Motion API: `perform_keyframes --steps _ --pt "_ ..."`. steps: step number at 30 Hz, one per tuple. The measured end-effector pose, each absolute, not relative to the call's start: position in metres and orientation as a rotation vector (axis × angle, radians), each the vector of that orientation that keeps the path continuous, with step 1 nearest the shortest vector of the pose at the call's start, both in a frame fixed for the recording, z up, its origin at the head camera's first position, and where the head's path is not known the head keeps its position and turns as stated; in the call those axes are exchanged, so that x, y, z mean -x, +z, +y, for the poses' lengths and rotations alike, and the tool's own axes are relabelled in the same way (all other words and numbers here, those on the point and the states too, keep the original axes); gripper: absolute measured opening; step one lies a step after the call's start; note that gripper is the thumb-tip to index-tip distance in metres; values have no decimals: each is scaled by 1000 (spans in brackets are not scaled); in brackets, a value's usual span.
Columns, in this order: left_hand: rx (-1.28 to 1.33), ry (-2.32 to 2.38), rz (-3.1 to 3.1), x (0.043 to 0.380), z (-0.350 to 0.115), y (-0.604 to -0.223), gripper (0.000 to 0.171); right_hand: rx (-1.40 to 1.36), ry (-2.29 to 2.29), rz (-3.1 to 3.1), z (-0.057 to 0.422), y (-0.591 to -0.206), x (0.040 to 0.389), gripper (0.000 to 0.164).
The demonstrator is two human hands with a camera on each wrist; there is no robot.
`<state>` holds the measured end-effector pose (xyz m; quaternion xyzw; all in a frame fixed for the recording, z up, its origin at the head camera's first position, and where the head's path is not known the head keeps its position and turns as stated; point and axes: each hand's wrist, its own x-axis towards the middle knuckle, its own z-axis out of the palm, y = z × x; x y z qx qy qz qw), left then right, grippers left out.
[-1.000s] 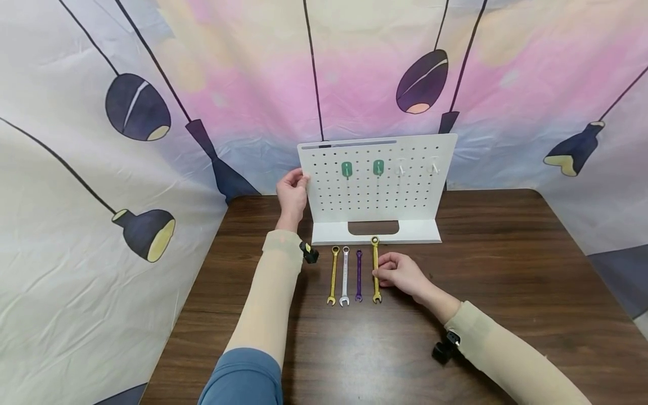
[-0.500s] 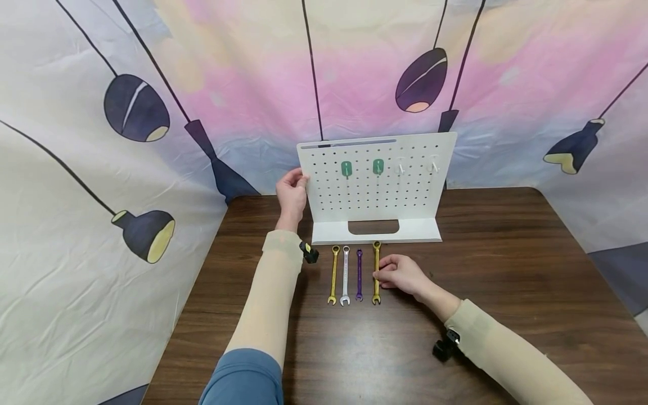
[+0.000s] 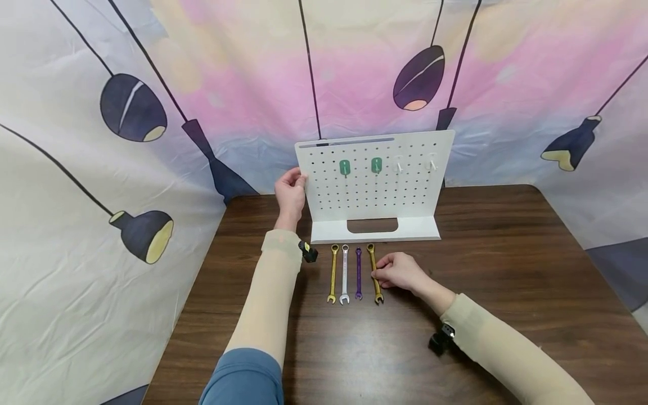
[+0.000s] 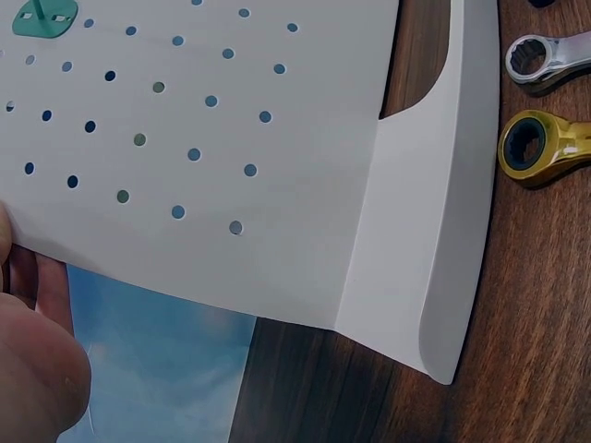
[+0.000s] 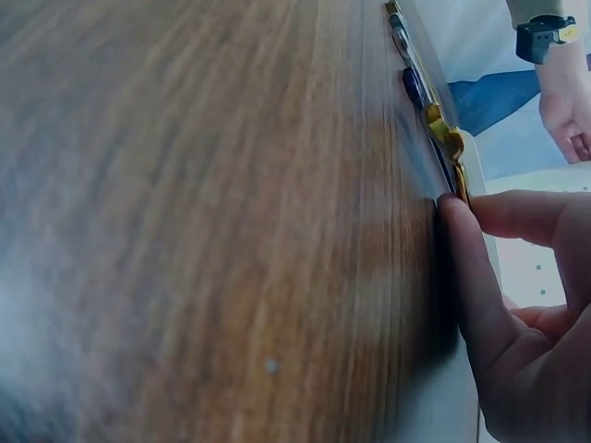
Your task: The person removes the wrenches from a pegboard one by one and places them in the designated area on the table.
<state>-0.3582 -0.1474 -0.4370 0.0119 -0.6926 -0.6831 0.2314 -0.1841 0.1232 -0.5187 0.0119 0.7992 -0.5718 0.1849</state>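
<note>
My left hand (image 3: pixel 291 198) pinches the left edge of a white pegboard (image 3: pixel 329 208) that stands upright on its base; the left wrist view shows its thumb (image 4: pixel 42 365) in front of that edge. Between thumb and fingers, my right hand (image 3: pixel 401 272) holds a gold combination wrench (image 3: pixel 373 261) by the middle of its shaft, low over the table. Its ring end leans to the left, its open end points towards me. Left of it lie a purple wrench (image 3: pixel 359 273), a silver wrench (image 3: pixel 345 275) and another gold wrench (image 3: pixel 333 274), side by side.
On the pegboard are two green hooks (image 3: pixel 377 165) and two clear hooks (image 3: pixel 399 167). A cut-out (image 3: pixel 372 225) opens in its base. The brown wood table (image 3: pixel 486 253) extends around it, with a printed cloth (image 3: pixel 243 84) behind.
The held gold wrench has come slightly towards me, and its ring end has swung left, so it now slants. The left hand stays at the pegboard's edge.
</note>
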Motion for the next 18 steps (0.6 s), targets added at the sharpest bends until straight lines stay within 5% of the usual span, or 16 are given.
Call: perform_keyframes --steps 18 --pt "-3 -1870 -1994 350 -165 -455 19 6 -1427 2382 110 -522 177 15"
